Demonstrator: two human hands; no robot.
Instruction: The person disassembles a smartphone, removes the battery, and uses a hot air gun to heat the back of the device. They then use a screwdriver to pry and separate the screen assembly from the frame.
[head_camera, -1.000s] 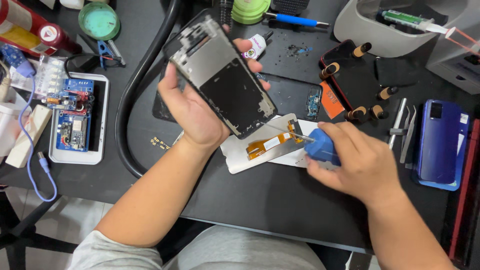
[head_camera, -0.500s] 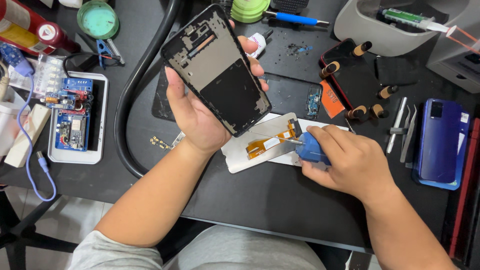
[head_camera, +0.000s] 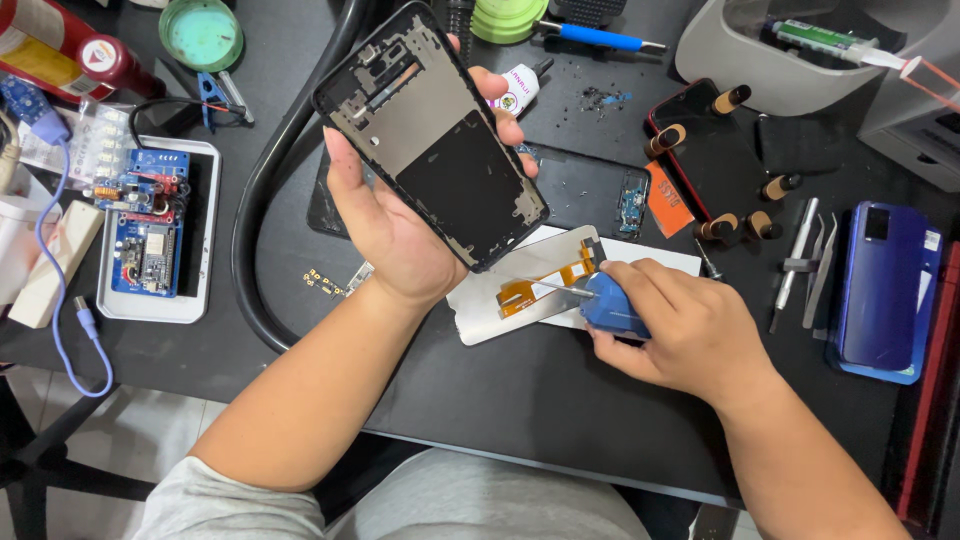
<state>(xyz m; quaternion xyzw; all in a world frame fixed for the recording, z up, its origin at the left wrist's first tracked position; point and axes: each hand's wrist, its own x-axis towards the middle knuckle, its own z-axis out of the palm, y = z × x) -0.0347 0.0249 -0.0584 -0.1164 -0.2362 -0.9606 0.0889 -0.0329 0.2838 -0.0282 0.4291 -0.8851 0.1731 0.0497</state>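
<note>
My left hand (head_camera: 395, 225) holds a black phone frame (head_camera: 430, 135) above the table, tilted, with its bare inner side facing up. My right hand (head_camera: 685, 330) grips a blue-handled tool (head_camera: 612, 305) low over the table. Its thin metal tip points left and rests by an orange flex cable (head_camera: 545, 282) on a grey-white panel (head_camera: 500, 312) that lies flat. Both hands are close together, the frame's lower corner just above the panel.
A thick black hose (head_camera: 250, 215) curves at left. A white tray with blue circuit boards (head_camera: 150, 235) sits at far left. A blue phone (head_camera: 885, 290), tweezers (head_camera: 805, 265), a dark phone with small cylinders (head_camera: 715, 160) and a glue bottle (head_camera: 515, 88) lie around.
My left hand has lifted the phone frame slightly up and away. My right hand slid the blue tool left, bringing its tip onto the orange flex cable.
</note>
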